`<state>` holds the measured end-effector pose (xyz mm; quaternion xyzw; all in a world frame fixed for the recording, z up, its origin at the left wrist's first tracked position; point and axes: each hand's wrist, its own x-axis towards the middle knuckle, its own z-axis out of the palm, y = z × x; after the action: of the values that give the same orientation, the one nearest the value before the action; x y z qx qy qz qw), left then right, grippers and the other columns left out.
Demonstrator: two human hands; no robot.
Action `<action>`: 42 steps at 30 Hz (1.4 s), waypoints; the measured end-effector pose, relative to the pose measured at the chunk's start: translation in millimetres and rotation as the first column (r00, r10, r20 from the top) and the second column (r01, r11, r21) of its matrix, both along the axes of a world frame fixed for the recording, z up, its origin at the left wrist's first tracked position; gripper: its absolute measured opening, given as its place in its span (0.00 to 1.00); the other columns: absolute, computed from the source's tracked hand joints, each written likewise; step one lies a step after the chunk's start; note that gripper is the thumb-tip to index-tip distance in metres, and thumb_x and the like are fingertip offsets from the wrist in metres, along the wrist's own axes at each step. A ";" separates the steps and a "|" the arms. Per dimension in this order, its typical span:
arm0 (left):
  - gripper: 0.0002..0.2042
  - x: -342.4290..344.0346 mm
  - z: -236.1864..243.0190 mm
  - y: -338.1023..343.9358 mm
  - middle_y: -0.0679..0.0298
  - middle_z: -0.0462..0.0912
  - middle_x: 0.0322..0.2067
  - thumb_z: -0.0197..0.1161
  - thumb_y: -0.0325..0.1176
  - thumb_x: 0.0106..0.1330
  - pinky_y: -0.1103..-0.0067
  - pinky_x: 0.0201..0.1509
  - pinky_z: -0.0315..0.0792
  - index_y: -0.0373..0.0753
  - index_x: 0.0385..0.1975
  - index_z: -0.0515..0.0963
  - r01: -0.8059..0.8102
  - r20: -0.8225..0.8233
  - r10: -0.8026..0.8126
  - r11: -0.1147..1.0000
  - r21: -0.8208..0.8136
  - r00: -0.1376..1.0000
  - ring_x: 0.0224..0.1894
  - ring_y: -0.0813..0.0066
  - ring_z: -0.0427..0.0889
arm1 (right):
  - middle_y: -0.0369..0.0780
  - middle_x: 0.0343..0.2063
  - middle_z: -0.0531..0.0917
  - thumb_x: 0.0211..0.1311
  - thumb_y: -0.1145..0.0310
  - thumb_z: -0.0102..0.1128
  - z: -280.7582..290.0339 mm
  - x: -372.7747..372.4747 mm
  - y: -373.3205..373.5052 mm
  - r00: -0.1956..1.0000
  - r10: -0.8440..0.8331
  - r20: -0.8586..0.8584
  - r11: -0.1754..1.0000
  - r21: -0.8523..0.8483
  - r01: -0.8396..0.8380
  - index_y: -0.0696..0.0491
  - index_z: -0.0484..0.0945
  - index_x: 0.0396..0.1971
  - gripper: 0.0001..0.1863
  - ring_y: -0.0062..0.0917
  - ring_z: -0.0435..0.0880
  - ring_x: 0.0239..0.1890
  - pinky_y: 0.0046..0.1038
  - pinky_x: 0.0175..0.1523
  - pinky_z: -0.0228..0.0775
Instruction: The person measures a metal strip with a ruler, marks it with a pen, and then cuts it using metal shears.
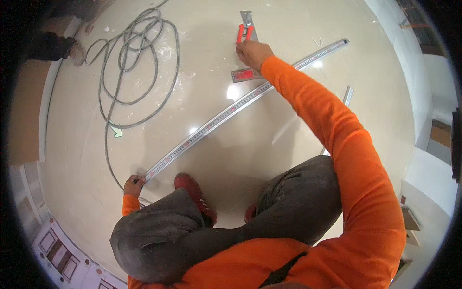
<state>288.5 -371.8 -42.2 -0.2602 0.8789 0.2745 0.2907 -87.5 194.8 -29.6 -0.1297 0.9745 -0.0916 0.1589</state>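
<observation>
A long silver metal profile (211,126) runs diagonally across the floor, with a marked measuring strip along it. My left hand (134,184) is closed around its near left end, fingers pinched there. Farther off, my right hand (254,54) has its fingers closed at the handles of red-handled snips (250,32); the grip is partly hidden. The snips lie over the metal blade of a square (246,17). That square's red-and-grey stock (244,74) sits just below my right hand, near the profile. My right forearm passes over the profile.
A grey cable (177,62) lies in loose loops at the left. Beyond my right arm is another metal strip (348,96), partly hidden. A pale green arrow-shaped piece (116,130) is by the cable. My red shoe (191,192) stands near the profile's left end.
</observation>
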 end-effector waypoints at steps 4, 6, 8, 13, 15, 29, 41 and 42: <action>0.12 7.9 -7.6 -3.9 0.60 0.85 0.29 0.67 0.37 0.61 0.77 0.40 0.75 0.34 0.35 0.83 -0.028 0.014 0.028 0.999 0.022 1.000 0.32 0.75 0.80 | 0.42 0.58 0.76 0.61 0.72 0.55 -10.2 17.8 2.3 0.974 0.059 -0.218 0.991 -0.102 -0.083 0.47 0.75 0.55 0.21 0.38 0.78 0.57 0.41 0.55 0.76; 0.11 12.4 -10.4 -5.6 0.60 0.86 0.30 0.66 0.36 0.61 0.77 0.42 0.75 0.36 0.37 0.84 -0.037 -0.011 0.038 0.997 0.069 0.999 0.33 0.75 0.81 | 0.41 0.61 0.73 0.60 0.74 0.55 -19.6 13.5 7.2 0.919 0.096 -0.383 0.978 -0.135 -0.158 0.47 0.73 0.57 0.23 0.38 0.76 0.59 0.41 0.56 0.76; 0.10 11.9 -12.8 -6.3 0.60 0.86 0.31 0.65 0.35 0.62 0.77 0.43 0.75 0.37 0.39 0.85 -0.029 -0.041 0.034 0.993 0.111 0.999 0.34 0.75 0.81 | 0.40 0.64 0.69 0.60 0.76 0.53 -27.7 2.5 10.9 0.963 0.090 -0.256 0.988 -0.102 -0.120 0.46 0.72 0.60 0.26 0.38 0.74 0.61 0.42 0.58 0.75; 0.11 -1.1 -11.1 9.4 0.63 0.87 0.37 0.61 0.30 0.65 0.79 0.49 0.74 0.41 0.45 0.85 -0.063 0.017 0.060 0.970 0.234 0.998 0.41 0.77 0.82 | 0.41 0.62 0.71 0.60 0.72 0.57 -32.7 -0.8 15.1 0.986 0.056 -0.156 0.998 -0.003 -0.057 0.46 0.71 0.60 0.25 0.40 0.75 0.59 0.42 0.58 0.75; 0.12 -7.6 -8.5 24.7 0.63 0.88 0.38 0.61 0.30 0.66 0.79 0.50 0.74 0.41 0.46 0.85 -0.001 -0.026 0.007 0.973 0.231 1.000 0.42 0.76 0.83 | 0.41 0.61 0.72 0.61 0.69 0.58 -29.5 9.0 24.5 0.991 0.033 -0.126 0.999 0.009 -0.033 0.46 0.71 0.60 0.25 0.41 0.76 0.58 0.42 0.58 0.75; 0.14 -63.8 55.1 137.2 0.61 0.88 0.34 0.62 0.41 0.65 0.70 0.46 0.77 0.48 0.48 0.82 0.309 -0.045 -0.308 0.951 0.018 0.950 0.40 0.60 0.86 | 0.45 0.42 0.80 0.64 0.71 0.48 32.6 36.2 29.0 0.509 0.078 0.857 0.126 -0.515 0.848 0.59 0.70 0.57 0.21 0.40 0.85 0.48 0.39 0.59 0.77; 0.20 -105.9 75.5 257.6 0.57 0.86 0.33 0.49 0.53 0.72 0.62 0.47 0.75 0.46 0.45 0.81 0.723 0.010 -0.729 0.681 0.117 0.685 0.41 0.54 0.85 | 0.34 0.20 0.70 0.71 0.61 0.53 92.7 143.7 -78.1 0.326 0.357 0.876 -0.019 -0.342 0.939 0.52 0.73 0.40 0.10 0.24 0.70 0.21 0.31 0.34 0.71; 0.20 -105.1 72.6 260.7 0.56 0.86 0.34 0.48 0.53 0.73 0.60 0.48 0.75 0.45 0.46 0.81 0.745 0.045 -0.755 0.654 0.135 0.655 0.42 0.53 0.85 | 0.34 0.19 0.70 0.71 0.60 0.53 94.6 148.0 -75.9 0.325 0.345 0.881 -0.003 -0.345 0.939 0.51 0.72 0.38 0.10 0.24 0.71 0.21 0.32 0.34 0.72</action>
<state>183.4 -111.1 30.5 0.1283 0.8771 0.1625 0.4334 60.5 119.0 65.0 0.1688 0.3868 -0.7841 0.4551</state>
